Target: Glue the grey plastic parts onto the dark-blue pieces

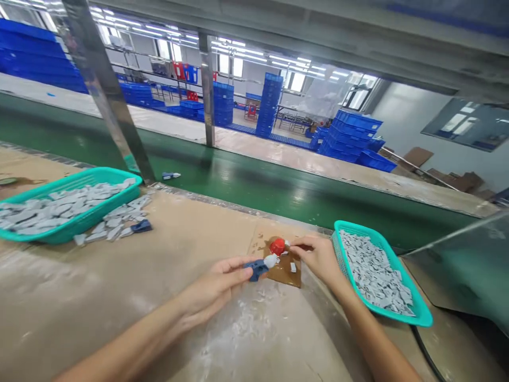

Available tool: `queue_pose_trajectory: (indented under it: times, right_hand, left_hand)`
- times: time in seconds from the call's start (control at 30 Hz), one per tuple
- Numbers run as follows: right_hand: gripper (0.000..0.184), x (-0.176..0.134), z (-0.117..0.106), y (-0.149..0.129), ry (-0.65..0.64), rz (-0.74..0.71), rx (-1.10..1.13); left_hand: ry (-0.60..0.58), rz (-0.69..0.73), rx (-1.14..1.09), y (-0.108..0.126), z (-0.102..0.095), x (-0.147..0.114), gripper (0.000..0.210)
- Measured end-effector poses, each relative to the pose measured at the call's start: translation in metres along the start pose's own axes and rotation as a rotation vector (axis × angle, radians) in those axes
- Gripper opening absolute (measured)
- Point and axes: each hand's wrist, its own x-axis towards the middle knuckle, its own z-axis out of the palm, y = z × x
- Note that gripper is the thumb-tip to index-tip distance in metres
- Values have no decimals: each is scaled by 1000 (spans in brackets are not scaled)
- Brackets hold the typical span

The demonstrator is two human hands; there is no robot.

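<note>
My left hand (230,276) is closed on a dark blue plastic part (255,269) with a pale grey, rounded end piece (270,260) pointing right. Close by, the fingertips of my right hand (316,255) pinch a small whitish piece (287,243) beside a red, rounded object (277,245). Whether that piece touches the red object I cannot tell. Beneath them lies a wet-looking brown board (284,276), with a small white piece (293,267) on it.
A teal basket (423,313) of small grey-white pieces stands right. At left is another teal basket (67,231) with larger grey pieces, more spilled beside it near a dark blue part (141,226). Behind runs a green conveyor belt (238,180) carrying one blue-and-grey part (170,175). A metal post (107,95) rises left.
</note>
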Motion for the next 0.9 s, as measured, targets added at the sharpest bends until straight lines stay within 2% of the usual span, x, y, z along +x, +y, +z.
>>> queue_pose_trajectory:
  times: [0.1,0.17,0.33,0.67,0.8,0.9]
  right_hand:
    - [13,1,10,-2,7,-12,22]
    - [15,2,13,-3,10,-19,21]
    - [16,0,14,0,6,-55,32]
    - [17,-4,20,6,27,-167,-54]
    - [16,-5,18,0,145,-198,-22]
    - [18,-6,18,-5,194,-208,-11]
  left_hand:
    - [-32,-35,-72,5,15,15,35]
    - [-30,-56,-97,7,19,20,34]
    - [61,-91,-32,6,8,26,26]
    - [64,-38,287,10,4,24,41]
    - [105,-65,120,7,3,27,25]
    - [66,-107,-27,8,2,28,20]
